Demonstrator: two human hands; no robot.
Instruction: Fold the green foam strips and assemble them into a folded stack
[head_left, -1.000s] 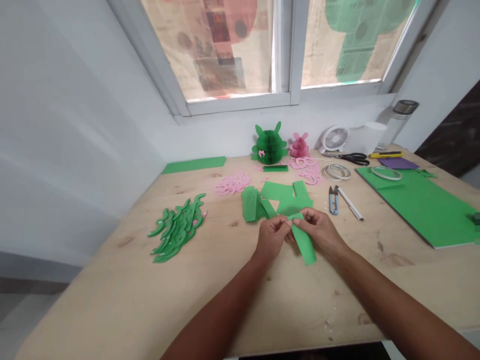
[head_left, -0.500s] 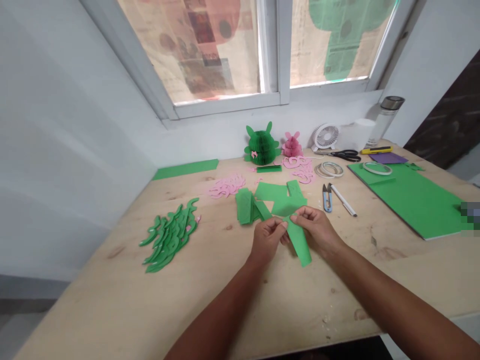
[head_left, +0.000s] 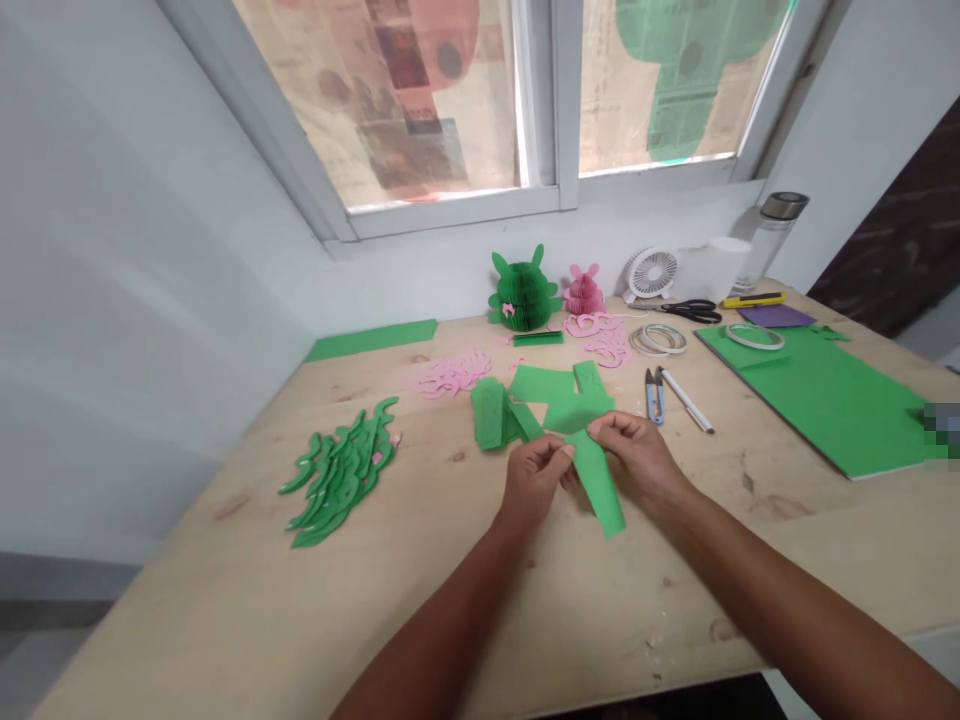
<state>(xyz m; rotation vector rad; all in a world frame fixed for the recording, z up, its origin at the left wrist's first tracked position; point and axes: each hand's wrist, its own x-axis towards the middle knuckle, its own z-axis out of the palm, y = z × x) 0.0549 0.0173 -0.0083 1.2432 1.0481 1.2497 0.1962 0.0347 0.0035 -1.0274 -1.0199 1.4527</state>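
Both hands hold a strip of green paper [head_left: 598, 487] above the table, its lower end pointing toward me. My left hand [head_left: 534, 478] pinches the strip's upper left edge between thumb and fingers. At the upper right edge, my right hand [head_left: 636, 452] grips it with thumb and forefinger. Just beyond the hands lie flat green paper pieces [head_left: 544, 382] and a folded green stack [head_left: 489, 412]. A heap of curved green cutouts [head_left: 346, 478] rests to the left, and pink cutouts [head_left: 454, 372] lie behind.
Blue thread snips [head_left: 655, 397] and a white pen [head_left: 686, 400] lie right of the hands. Farther back are tape rolls [head_left: 664, 339], black scissors [head_left: 694, 311], a white fan [head_left: 652, 273] and a green honeycomb figure [head_left: 525, 295]. Green sheets [head_left: 847, 410] lie at right.
My right hand has shifted slightly right along the strip's top edge, and the strip's lower end has moved a little. My left hand stays put.
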